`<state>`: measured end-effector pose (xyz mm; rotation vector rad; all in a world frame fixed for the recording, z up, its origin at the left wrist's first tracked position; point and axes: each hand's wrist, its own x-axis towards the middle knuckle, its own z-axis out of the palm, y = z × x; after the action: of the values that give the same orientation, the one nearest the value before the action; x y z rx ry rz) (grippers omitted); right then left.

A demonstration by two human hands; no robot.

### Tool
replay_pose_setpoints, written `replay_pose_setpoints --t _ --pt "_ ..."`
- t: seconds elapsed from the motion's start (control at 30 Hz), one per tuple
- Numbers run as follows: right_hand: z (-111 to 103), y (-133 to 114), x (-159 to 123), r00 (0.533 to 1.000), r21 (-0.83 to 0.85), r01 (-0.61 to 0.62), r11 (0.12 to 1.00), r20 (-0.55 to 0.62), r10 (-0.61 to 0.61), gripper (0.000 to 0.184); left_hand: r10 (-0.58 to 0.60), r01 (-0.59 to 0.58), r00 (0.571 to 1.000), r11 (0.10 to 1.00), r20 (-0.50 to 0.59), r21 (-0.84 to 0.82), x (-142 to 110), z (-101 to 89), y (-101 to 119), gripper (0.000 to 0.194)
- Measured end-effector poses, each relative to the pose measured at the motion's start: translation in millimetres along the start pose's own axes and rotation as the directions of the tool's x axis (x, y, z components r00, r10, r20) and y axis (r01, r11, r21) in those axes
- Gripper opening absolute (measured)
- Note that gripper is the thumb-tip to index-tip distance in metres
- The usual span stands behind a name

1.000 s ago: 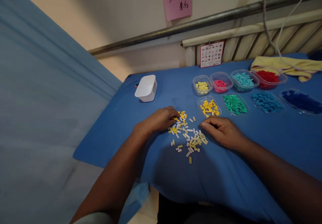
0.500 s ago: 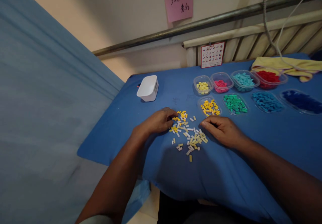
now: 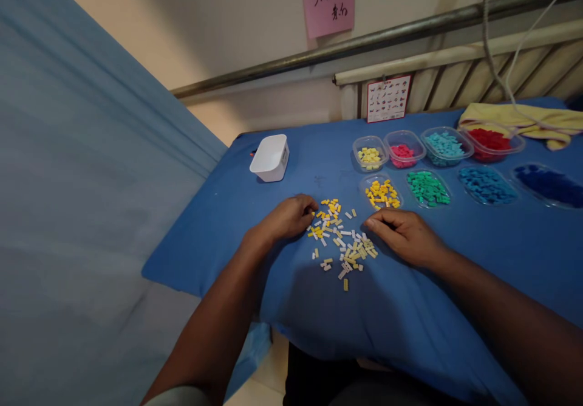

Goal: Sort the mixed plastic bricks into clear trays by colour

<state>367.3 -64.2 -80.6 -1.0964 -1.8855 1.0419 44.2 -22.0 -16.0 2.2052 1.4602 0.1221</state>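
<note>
A loose pile of small building bricks in orange-yellow, pale yellow and white lies on the blue-covered table. At its upper left edge is my left hand, fingers curled together; a speck of yellow shows by the fingertips, but I cannot make out whether it is held. My right hand rests on the cloth just right of the pile, thumb against curled fingers, and whatever may be inside is hidden. Beyond my right hand stands a clear tub of orange-yellow bricks.
Clear tubs with pale yellow, pink, turquoise, red, green and blue bricks line the right side. A white container stands back left. A yellow cloth lies behind the tubs.
My left hand has drawn back slightly left from the orange-yellow bricks, uncovering a few at the pile's edge. The right hand has stayed in place. The view has shifted a little.
</note>
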Motion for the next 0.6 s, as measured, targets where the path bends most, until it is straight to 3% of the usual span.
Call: replay_pose_setpoints --t 0.2,0.43,0.6 --pt "0 2 -1 1.000 -0.007 -0.001 1.000 0.005 0.001 0.037 0.086 -0.086 0.996 0.996 -0.029 0.010 -8 -1.8 -2 0.029" --pt "0 2 -1 1.000 -0.004 -0.007 1.000 0.005 0.007 0.037 0.042 -0.044 0.998 0.998 -0.045 -0.055 -10 -3.0 8 0.019" --pt "0 0 -1 1.000 -0.001 -0.012 1.000 0.005 0.012 0.038 0.180 -0.178 0.983 0.982 -0.030 0.060 -3 0.0 19 0.019"
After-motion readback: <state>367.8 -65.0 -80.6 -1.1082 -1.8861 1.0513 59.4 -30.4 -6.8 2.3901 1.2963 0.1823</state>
